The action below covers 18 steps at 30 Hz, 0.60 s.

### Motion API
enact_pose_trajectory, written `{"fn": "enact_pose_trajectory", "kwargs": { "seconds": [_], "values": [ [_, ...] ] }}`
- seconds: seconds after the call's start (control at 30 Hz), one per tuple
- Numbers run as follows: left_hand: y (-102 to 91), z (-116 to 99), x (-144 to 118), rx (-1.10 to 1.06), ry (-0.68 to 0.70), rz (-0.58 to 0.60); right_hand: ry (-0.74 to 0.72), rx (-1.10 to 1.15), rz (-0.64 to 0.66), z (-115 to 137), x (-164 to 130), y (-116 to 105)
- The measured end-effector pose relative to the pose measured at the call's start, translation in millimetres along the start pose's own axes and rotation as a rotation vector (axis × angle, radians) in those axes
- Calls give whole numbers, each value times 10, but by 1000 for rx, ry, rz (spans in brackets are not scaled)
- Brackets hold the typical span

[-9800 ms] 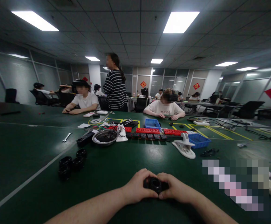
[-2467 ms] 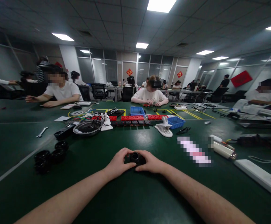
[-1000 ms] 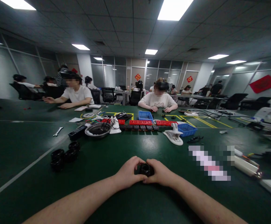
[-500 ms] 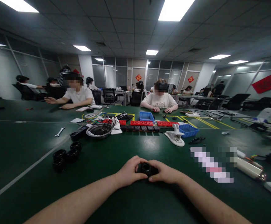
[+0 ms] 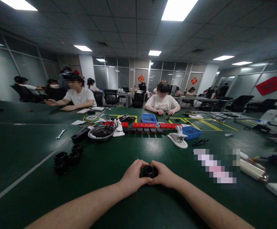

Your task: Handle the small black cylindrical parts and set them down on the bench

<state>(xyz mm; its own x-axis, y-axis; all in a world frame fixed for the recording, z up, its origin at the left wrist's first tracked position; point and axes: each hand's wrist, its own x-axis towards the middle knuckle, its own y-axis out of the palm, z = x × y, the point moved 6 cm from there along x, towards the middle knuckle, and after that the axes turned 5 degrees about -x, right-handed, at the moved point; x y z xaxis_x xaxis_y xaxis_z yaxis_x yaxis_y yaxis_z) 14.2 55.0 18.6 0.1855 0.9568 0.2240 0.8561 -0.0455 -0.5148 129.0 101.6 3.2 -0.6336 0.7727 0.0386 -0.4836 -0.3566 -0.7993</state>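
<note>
Both of my hands meet around a black round part with a hole in its top [image 5: 149, 171], at the near middle of the green table [image 5: 100, 171]. My left hand [image 5: 135, 175] curls round its left side, and my right hand [image 5: 163, 175] closes on its right side. The two thumbs come together at its near side. Fingers cover much of the part, so its full shape is hidden. Off to the left stands a cluster of several black ring-shaped parts [image 5: 68, 159].
A wrench [image 5: 60, 134] lies at left. Beyond my hands are a metal bowl [image 5: 105, 137], red socket strips [image 5: 144, 125], a white clip stand [image 5: 178, 138] and blue bins [image 5: 191, 133]. A cream cylinder [image 5: 253, 169] lies at right. A co-worker [image 5: 162, 104] sits opposite.
My right hand has drawn slightly left and closed nearer to my left hand around the black part. The view has shifted very slightly.
</note>
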Motion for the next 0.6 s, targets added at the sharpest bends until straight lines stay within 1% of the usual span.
{"fn": "enact_pose_trajectory", "kwargs": {
  "seconds": [0.1,0.17,0.2,0.27,0.33,0.37,0.43,0.5,0.53,0.6],
  "values": [
    [-3,64,-3,2,-16,-75,60,-209,-120,57,-16,20],
    [-13,105,15,-5,-28,-94,88,-327,-194,109,-35,26],
    [-19,119,29,-13,-31,-90,92,-357,-217,132,-45,26],
    [-21,128,63,-44,-24,-40,52,-328,-226,171,-56,19],
    [-13,111,95,-73,3,47,-34,-213,-183,185,-57,-3],
    [-9,96,106,-84,21,91,-80,-147,-140,178,-53,-18],
    [-9,72,118,-97,49,151,-147,-15,-7,136,-41,-38],
    [-13,64,120,-98,60,171,-162,123,154,70,-31,-38],
    [-13,64,119,-97,62,172,-156,180,214,40,-27,-38],
    [-11,63,114,-91,67,164,-136,245,257,-9,-15,-50]
  ]
}}
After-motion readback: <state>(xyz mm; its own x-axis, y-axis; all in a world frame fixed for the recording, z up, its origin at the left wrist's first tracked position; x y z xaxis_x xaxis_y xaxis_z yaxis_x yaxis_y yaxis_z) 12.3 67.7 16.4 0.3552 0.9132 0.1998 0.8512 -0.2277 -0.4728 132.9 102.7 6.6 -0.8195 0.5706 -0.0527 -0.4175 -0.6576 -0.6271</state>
